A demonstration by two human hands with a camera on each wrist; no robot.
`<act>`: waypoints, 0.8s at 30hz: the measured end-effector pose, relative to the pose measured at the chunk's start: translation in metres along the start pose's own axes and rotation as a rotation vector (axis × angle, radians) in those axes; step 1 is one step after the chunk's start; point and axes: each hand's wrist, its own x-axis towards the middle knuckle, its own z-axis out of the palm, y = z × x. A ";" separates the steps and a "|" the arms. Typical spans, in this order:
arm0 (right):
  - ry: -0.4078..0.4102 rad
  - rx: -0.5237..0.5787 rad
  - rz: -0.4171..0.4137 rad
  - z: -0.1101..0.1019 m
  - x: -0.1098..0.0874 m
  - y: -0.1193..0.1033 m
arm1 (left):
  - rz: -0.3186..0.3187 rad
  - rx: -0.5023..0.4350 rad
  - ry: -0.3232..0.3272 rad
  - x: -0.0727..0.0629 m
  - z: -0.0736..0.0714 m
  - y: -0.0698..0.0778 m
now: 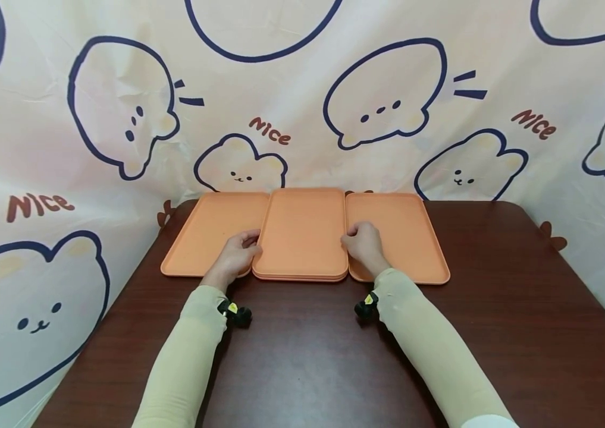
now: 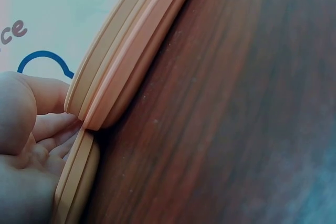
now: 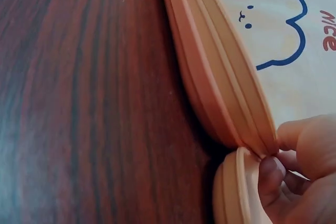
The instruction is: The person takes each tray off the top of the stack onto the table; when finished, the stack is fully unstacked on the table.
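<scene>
Three orange rectangular trays' tops show side by side in the head view. The middle one is the upper tray [image 1: 302,232] of a small stack, with a lower tray [image 2: 139,38] under it in the left wrist view. My left hand [image 1: 235,254] pinches the upper tray's left edge, thumb at the rim and fingers beneath. At the opposite edge, my right hand [image 1: 365,242] pinches the rim between thumb and fingers. The left tray [image 1: 211,238] lies partly behind my left hand, and the right tray [image 1: 404,244] lies under my right wrist.
The trays sit toward the back of a dark brown wooden table [image 1: 302,356]. Behind and beside it hangs a cream cloth [image 1: 302,160] printed with cartoon bears. Dark wrist cameras [image 1: 240,316] are strapped inside both sleeves.
</scene>
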 end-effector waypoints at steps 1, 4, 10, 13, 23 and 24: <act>0.009 -0.015 -0.005 0.000 0.000 -0.001 | -0.004 0.004 0.001 0.000 0.000 0.000; 0.024 0.001 0.011 -0.001 -0.002 -0.004 | -0.012 0.015 0.006 0.001 0.000 -0.002; 0.038 0.171 0.056 -0.007 -0.007 -0.011 | 0.011 0.013 0.022 0.001 -0.001 -0.002; 0.009 0.306 0.091 -0.008 -0.007 -0.014 | 0.022 0.015 0.025 0.001 -0.001 -0.002; 0.010 0.580 0.299 -0.010 -0.004 -0.010 | 0.051 -0.006 0.001 0.001 0.000 -0.002; 0.013 0.590 0.303 -0.012 -0.004 -0.007 | 0.048 -0.008 -0.001 0.001 0.000 -0.002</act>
